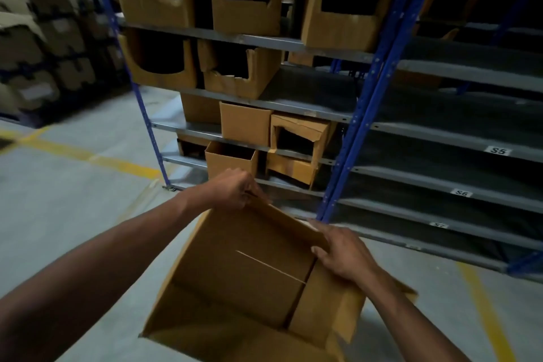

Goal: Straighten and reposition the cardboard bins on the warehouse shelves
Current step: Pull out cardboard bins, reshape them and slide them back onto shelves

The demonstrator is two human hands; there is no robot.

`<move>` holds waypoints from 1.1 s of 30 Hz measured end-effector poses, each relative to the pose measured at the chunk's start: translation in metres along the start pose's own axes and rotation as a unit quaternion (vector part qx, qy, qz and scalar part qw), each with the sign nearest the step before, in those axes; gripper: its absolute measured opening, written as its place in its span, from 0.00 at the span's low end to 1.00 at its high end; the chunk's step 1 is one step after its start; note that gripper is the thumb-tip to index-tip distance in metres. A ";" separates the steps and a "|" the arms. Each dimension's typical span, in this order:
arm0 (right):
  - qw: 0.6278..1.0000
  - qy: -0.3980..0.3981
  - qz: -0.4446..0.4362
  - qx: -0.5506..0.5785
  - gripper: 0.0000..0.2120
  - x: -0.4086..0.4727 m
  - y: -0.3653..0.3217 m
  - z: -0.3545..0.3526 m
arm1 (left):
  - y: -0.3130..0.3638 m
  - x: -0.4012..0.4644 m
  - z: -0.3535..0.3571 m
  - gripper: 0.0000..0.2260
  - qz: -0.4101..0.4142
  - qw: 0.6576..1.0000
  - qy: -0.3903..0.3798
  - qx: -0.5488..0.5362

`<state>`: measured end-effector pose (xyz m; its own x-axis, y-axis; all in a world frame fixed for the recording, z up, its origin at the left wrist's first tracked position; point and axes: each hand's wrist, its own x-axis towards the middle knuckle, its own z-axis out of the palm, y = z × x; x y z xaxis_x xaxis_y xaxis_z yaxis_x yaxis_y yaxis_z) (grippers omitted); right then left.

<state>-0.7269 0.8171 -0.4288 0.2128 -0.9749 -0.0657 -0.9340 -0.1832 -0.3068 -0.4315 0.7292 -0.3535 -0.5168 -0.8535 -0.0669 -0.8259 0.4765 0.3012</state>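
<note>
Held bin: an open cardboard bin [249, 282] is held above the grey floor [73, 200], in front of the shelves [308, 47].
Left hand [232, 189]: its fingers are pinched on the bin's far corner.
Right hand [342, 250]: the bin's right rim is gripped, thumb inside.
Shelved bins [245, 0]: several torn, cut-front bins are seen on the upper levels.
Labels: S5 [498, 151] is read on a shelf edge to the right.

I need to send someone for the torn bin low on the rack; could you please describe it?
On the blue-posted rack, find the third shelf down. The torn bin is its rightmost box, beside a plain box. Only its front has a ragged dark hole.
</note>
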 end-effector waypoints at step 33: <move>0.866 0.141 0.126 0.463 0.28 0.072 0.031 -0.037 | -0.014 -0.060 0.130 0.13 -0.335 0.832 0.224 -0.381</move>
<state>-0.7507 0.7364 -0.4081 -0.1653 -0.9851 -0.0468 -0.2820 0.0927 -0.9549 -0.4183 0.8017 -0.4776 0.2787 -0.9482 -0.1524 -0.4245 -0.2640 0.8661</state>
